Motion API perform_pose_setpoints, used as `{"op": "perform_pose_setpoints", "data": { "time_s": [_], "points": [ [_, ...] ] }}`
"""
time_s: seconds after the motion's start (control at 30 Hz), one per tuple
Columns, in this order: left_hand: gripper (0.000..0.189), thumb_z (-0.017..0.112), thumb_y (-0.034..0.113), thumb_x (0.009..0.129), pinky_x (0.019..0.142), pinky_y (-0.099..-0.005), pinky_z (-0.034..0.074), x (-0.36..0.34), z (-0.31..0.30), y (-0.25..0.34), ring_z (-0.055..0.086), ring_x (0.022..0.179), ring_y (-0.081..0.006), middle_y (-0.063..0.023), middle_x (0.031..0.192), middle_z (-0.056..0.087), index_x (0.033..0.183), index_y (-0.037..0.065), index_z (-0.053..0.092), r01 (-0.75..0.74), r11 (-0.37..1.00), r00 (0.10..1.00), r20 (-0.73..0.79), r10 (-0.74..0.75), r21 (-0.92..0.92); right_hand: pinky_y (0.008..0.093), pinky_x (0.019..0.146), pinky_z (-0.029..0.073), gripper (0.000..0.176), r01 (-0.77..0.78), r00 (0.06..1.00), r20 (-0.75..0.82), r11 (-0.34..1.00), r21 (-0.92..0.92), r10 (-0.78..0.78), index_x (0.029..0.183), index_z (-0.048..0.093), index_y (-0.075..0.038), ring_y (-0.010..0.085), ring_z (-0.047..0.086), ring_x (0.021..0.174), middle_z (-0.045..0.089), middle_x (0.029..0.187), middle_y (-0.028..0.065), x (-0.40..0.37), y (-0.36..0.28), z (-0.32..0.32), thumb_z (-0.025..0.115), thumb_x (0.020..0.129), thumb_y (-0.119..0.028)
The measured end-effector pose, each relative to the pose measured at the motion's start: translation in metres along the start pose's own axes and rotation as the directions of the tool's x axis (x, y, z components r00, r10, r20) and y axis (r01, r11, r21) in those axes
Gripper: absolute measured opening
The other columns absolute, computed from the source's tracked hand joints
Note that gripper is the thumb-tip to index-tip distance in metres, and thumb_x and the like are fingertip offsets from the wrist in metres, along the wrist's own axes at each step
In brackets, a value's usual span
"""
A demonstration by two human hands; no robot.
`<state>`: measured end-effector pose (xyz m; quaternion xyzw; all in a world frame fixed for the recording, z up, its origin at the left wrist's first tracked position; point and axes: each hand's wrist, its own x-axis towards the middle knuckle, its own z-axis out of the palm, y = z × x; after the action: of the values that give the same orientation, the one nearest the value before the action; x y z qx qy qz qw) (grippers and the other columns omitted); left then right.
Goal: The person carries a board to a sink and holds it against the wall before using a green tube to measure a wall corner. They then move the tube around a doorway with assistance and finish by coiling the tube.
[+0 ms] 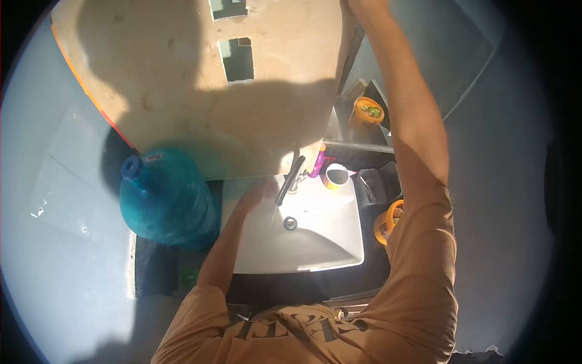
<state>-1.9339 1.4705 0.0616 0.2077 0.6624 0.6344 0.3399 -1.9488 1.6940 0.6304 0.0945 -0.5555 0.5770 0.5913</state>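
A large tan wooden board (163, 54) with two rectangular cutouts stands upright behind the white sink (327, 242), its lower edge near the sink's back rim. My right hand (367, 5) is raised at the board's upper right edge and grips it; the frame cuts off part of the fingers. Over the sink's back left corner is my left hand (260, 193), in shade and slightly blurred, fingers stretched out, holding nothing I can see. Just right of it, a black-spouted faucet (290, 182) leans over the drain (290, 223), and a thin stream appears at its tip.
A big blue water jug (167, 197) stands left of the sink. Right of the faucet are a purple bottle (318, 161), a white tub (335, 176), a clear plastic container (371, 187) and an orange bucket (383, 225). A mirror (418, 54) behind reflects an orange bucket.
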Motion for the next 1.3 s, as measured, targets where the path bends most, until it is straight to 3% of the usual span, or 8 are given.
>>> {"op": "perform_pose_setpoints", "data": {
  "time_s": [0.13,0.23,0.3,0.57,0.8,1.1,1.17,1.3],
  "points": [
    [0.037,0.063,0.034,0.105,0.091,-0.0417,0.055,-0.060,0.020,0.109,0.068,0.109,-0.0237,-0.0131,0.118,0.072,0.123,0.001,0.067,-0.136,0.991,0.980,-0.145,0.133,-0.013,0.0385,0.089,0.048,0.041,-0.013,0.999,0.029,0.997,-0.078,0.015,0.095,0.075,0.003,0.0202,0.059,0.097,0.070,0.098,0.0104,-0.011,0.007,-0.007,0.075,0.093,-0.038],
    [0.034,0.073,0.018,0.096,0.090,-0.0436,0.055,-0.072,0.078,0.173,0.069,0.108,-0.0307,-0.0167,0.118,0.072,0.123,-0.001,0.065,-0.081,0.881,0.975,-0.147,0.168,0.467,0.0397,0.087,0.048,0.045,0.039,0.999,-0.016,0.999,-0.018,-0.039,0.089,0.074,0.001,0.0204,0.058,0.091,0.069,0.093,0.0084,-0.014,0.007,-0.004,0.073,0.094,-0.043],
    [0.041,0.077,0.010,0.088,0.087,-0.0442,0.055,-0.041,0.079,0.155,0.070,0.105,-0.0363,-0.0214,0.119,0.070,0.124,-0.002,0.062,-0.281,0.568,0.899,0.006,0.438,0.774,0.0397,0.087,0.048,0.046,-0.009,1.000,-0.003,0.995,-0.104,0.009,0.090,0.074,0.002,0.0207,0.059,0.092,0.069,0.093,0.0092,-0.016,0.003,-0.009,0.072,0.094,-0.044],
    [0.051,0.073,0.002,0.085,0.096,-0.0467,0.051,-0.047,0.041,0.172,0.065,0.111,-0.0406,-0.0196,0.122,0.067,0.134,0.004,0.059,-0.513,0.545,0.827,0.212,0.521,0.663,0.0394,0.084,0.049,0.046,-0.015,0.999,-0.037,0.977,-0.211,0.007,0.088,0.073,0.001,0.0213,0.060,0.087,0.070,0.091,0.0094,-0.016,0.000,-0.002,0.073,0.094,-0.044],
    [0.051,0.071,-0.001,0.086,0.100,-0.0450,0.051,-0.040,0.012,0.192,0.063,0.120,-0.0361,-0.0172,0.134,0.064,0.135,0.009,0.063,-0.405,0.607,0.906,0.215,0.364,0.684,0.0348,0.082,0.048,0.039,0.002,1.000,0.024,0.997,-0.080,0.000,0.094,0.075,0.002,0.0171,0.059,0.088,0.070,0.092,0.0060,-0.011,0.009,-0.001,0.075,0.095,-0.038],
    [0.040,0.071,0.013,0.095,0.094,-0.0465,0.053,-0.043,0.008,0.206,0.069,0.106,-0.0357,-0.0145,0.124,0.070,0.134,0.008,0.062,-0.624,0.273,0.695,0.361,0.622,0.732,0.0393,0.088,0.049,0.045,0.004,0.999,-0.031,0.961,-0.276,-0.013,0.098,0.076,0.003,0.0210,0.062,0.094,0.071,0.097,0.0102,-0.010,0.001,-0.007,0.072,0.096,-0.042],
    [0.034,0.063,0.020,0.103,0.086,-0.0438,0.058,-0.034,0.009,0.197,0.074,0.092,-0.0298,-0.0168,0.115,0.072,0.133,0.003,0.061,-0.338,0.656,0.939,0.192,0.286,0.675,0.0410,0.090,0.049,0.048,-0.034,0.999,0.008,0.981,-0.190,0.036,0.100,0.075,0.004,0.0228,0.063,0.098,0.072,0.099,0.0131,-0.010,0.004,-0.007,0.073,0.095,-0.044],
    [0.038,0.054,0.028,0.109,0.077,-0.0407,0.060,-0.050,0.040,0.172,0.076,0.083,-0.0247,-0.0183,0.104,0.074,0.135,-0.001,0.056,-0.284,0.877,0.958,0.135,0.251,0.387,0.0408,0.090,0.049,0.049,-0.009,0.998,-0.060,0.975,-0.222,-0.005,0.100,0.075,0.004,0.0233,0.063,0.096,0.073,0.099,0.0144,-0.014,0.005,-0.012,0.074,0.093,-0.045]
  ]
}}
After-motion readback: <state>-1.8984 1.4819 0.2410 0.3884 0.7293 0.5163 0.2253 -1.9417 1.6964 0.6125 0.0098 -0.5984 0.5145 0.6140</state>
